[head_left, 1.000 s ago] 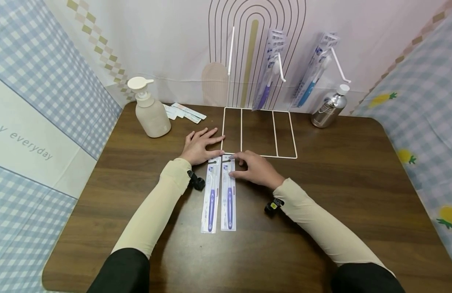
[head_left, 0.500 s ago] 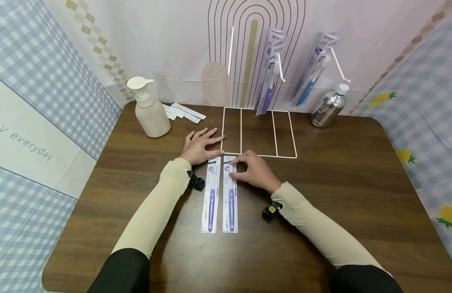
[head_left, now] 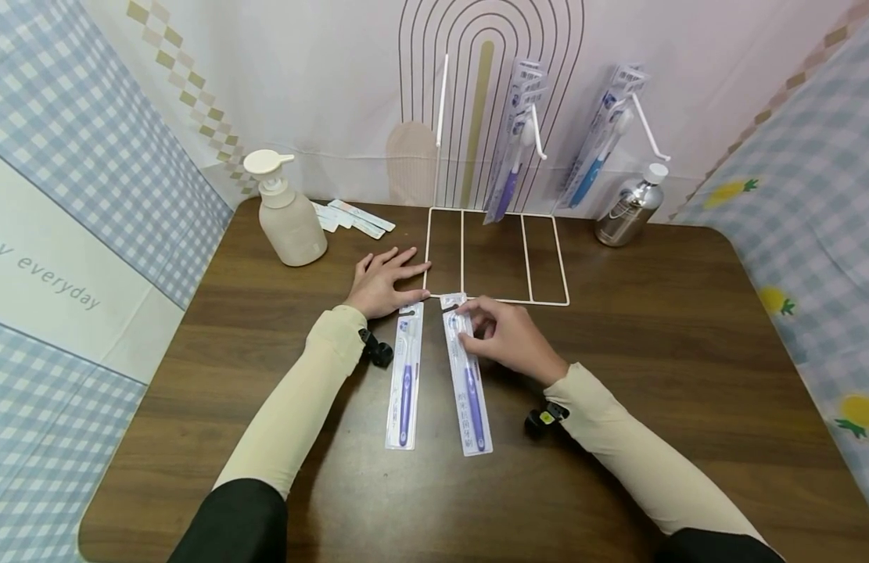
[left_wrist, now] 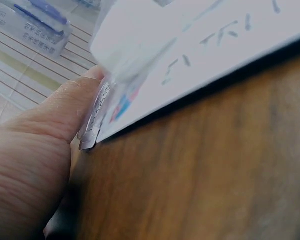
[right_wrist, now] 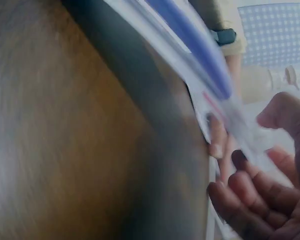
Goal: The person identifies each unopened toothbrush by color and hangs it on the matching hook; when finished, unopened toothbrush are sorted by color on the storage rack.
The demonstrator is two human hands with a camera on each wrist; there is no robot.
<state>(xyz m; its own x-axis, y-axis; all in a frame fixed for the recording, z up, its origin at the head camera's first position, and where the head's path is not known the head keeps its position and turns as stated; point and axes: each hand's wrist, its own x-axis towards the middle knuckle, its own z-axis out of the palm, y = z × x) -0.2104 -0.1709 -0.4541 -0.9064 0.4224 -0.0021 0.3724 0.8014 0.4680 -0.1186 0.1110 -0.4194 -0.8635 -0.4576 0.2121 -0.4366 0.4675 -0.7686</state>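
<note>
My right hand point(head_left: 513, 335) pinches a packaged purple toothbrush point(head_left: 473, 399) near its top between thumb and fingers. The pack is tilted, its lower end angled to the right, and in the right wrist view it stands clear of the tabletop. A second packaged purple toothbrush point(head_left: 404, 391) lies on the table to its left. My left hand point(head_left: 381, 288) rests with spread fingers at the left front corner of a white wire rack point(head_left: 462, 250). Its thumb point(left_wrist: 65, 107) touches the top end of the second pack.
Packaged purple toothbrushes point(head_left: 508, 172) hang on the rack's middle hook, and blue ones point(head_left: 592, 172) on the right hook. The left hook point(head_left: 442, 102) is bare. A pump bottle point(head_left: 292, 223) and white packets point(head_left: 360, 215) stand back left; a silver bottle point(head_left: 630, 211) is back right.
My right hand has moved right and taken the right toothbrush pack with it, away from the other pack, tilting it. The left hand has stayed put. The hanging purple packs have swung slightly.
</note>
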